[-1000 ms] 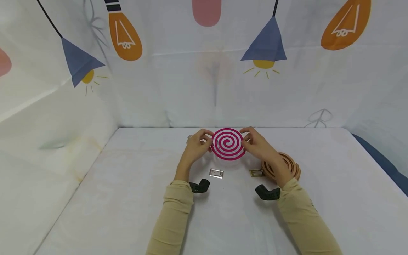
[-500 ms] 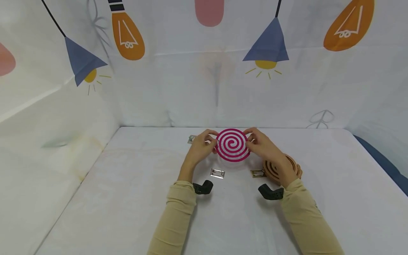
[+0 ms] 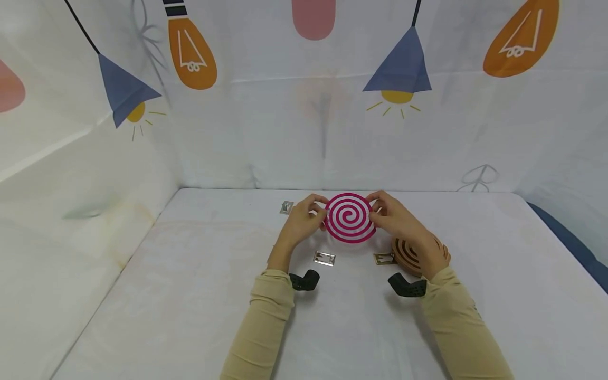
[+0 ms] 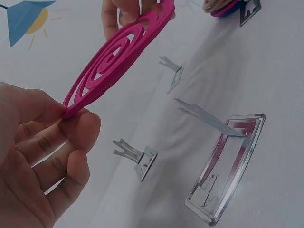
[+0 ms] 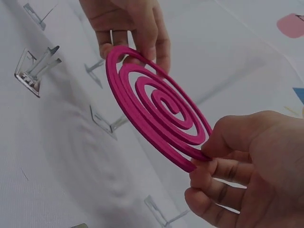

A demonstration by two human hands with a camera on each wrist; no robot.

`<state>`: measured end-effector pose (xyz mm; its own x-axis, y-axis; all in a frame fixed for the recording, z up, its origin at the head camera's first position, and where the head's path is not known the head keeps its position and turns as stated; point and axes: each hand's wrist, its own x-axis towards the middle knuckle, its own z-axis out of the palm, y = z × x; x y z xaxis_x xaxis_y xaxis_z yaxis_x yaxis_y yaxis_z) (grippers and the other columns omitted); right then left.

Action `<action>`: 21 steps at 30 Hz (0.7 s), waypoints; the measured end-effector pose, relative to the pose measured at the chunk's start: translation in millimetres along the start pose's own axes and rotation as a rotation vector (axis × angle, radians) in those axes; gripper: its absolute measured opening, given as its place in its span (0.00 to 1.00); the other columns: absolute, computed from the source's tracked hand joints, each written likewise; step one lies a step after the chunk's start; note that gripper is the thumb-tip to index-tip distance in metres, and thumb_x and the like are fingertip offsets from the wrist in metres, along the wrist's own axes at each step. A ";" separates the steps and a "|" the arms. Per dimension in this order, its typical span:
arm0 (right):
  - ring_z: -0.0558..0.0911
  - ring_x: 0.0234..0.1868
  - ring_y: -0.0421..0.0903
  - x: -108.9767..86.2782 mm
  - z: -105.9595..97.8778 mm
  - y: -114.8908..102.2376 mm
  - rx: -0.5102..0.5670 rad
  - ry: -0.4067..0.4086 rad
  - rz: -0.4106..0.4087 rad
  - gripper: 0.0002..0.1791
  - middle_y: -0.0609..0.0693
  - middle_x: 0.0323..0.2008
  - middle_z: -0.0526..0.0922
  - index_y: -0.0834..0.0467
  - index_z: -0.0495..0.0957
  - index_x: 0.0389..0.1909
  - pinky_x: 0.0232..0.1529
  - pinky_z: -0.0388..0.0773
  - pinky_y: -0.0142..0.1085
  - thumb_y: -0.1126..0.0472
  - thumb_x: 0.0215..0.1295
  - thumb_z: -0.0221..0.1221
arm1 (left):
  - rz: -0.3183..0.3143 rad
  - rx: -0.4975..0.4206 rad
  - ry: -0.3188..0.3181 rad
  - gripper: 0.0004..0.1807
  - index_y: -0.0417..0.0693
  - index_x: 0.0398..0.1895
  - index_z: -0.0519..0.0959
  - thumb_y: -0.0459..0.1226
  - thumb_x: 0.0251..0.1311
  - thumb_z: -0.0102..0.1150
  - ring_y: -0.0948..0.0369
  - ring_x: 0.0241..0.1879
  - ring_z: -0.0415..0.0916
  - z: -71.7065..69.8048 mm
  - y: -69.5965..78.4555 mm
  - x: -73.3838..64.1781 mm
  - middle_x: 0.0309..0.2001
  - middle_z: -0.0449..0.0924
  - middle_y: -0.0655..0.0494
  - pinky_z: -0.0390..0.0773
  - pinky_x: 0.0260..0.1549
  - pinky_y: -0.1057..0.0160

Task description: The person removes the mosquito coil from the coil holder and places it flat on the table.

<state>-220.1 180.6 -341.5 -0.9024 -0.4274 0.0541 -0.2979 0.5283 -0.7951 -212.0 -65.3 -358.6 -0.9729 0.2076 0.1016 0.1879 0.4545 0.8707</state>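
Note:
A pink mosquito coil (image 4: 119, 71) is held up over the table between both hands, tilted with its flat face toward the head camera. My left hand (image 3: 301, 220) pinches its left edge between thumb and fingers. At the opposite edge my right hand (image 3: 395, 217) pinches it near the loose outer end, as the right wrist view shows. Below the coil lies a silvery metal coil stand (image 3: 324, 258) with a raised prong. Another stand (image 3: 383, 258), more golden, lies by the right forearm. A third stand (image 3: 286, 207) sits behind the left hand.
A stack of brown-topped coils (image 3: 405, 254) lies under the right forearm, partly hidden by it. Black wrist mounts (image 3: 305, 280) stick out from both sleeves. Past the table's back edge hangs a white cloth (image 3: 266, 132) printed with lamps and bulbs.
Both hands have shifted slightly to the right with the coil between them. The stand behind the left hand shows more fully now. The head view has also shifted a little.

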 end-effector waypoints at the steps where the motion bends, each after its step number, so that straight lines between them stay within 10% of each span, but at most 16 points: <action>1: 0.77 0.32 0.43 0.1 -0.5 0.2 -0.001 0.002 0.002 0.21 0.58 0.36 0.75 0.65 0.63 0.58 0.34 0.77 0.30 0.67 0.65 0.50 | 0.001 -0.004 -0.003 0.16 0.52 0.53 0.73 0.36 0.62 0.50 0.49 0.27 0.83 0.5 0.6 -0.1 0.30 0.82 0.53 0.70 0.28 0.67; 21: 0.76 0.34 0.47 -9.0 -18.8 0.1 0.002 -0.033 0.077 0.20 0.57 0.37 0.71 0.63 0.63 0.58 0.35 0.75 0.38 0.66 0.66 0.49 | 0.023 0.023 -0.037 0.16 0.50 0.54 0.71 0.36 0.63 0.49 0.62 0.24 0.81 16.1 7.9 -0.8 0.33 0.82 0.54 0.71 0.25 0.68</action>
<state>-217.9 198.3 -330.8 -0.9120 -0.4094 -0.0266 -0.2277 0.5590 -0.7973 -207.6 -47.9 -359.5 -0.9627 0.2498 0.1038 0.2140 0.4685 0.8572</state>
